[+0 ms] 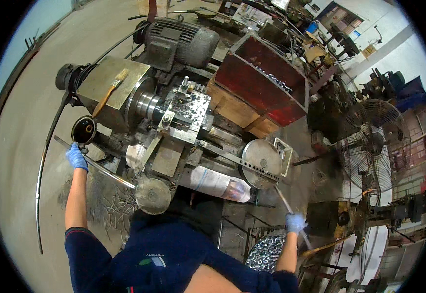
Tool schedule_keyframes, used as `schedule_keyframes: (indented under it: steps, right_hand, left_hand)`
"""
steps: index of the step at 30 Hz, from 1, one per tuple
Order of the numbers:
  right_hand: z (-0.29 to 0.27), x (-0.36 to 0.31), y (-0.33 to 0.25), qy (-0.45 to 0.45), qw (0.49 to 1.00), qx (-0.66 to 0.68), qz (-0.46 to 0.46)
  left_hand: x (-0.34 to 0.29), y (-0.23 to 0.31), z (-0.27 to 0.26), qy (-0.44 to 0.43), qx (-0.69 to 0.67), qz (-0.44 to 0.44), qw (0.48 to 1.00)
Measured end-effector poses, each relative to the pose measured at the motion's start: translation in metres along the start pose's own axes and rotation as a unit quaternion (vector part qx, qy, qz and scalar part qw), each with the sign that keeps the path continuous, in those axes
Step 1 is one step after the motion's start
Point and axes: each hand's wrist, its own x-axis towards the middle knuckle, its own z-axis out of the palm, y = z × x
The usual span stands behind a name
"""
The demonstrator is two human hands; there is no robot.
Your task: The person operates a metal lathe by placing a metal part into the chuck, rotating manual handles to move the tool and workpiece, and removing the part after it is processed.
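My left hand [77, 157], in a blue glove, is closed around a long metal lever bar [109, 173] that slants down to a round metal disc [153, 196]. Just above that hand sits a round dark cup [83, 130] with dark liquid in it. My right hand [296, 223], also gloved in blue, grips a second metal lever rod [283, 199] at the right. That rod reaches up to a perforated flat bar [242, 161] in front of a large round plate [260, 158]. Between my hands is a small lathe-like machine with a shiny spindle [148, 104] and a chip-covered tool slide [187, 110].
A wooden-handled brush [110, 93] lies on the boxy headstock [105, 80], near an electric motor [179, 43]. A red metal bin [259, 80] holds small shiny parts. Many metal pieces fill a basket [266, 254] by my right forearm. A large fan [375, 144] stands at the right.
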Motion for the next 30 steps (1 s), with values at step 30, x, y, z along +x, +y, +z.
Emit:
schedule_keyframes:
  steps: [30]
  right_hand:
    - [0.005,-0.08,-0.091,-0.049,0.912,0.393,-0.103]
  left_hand:
    - [-0.027,-0.168,-0.037,-0.128,0.575,0.366,0.721]
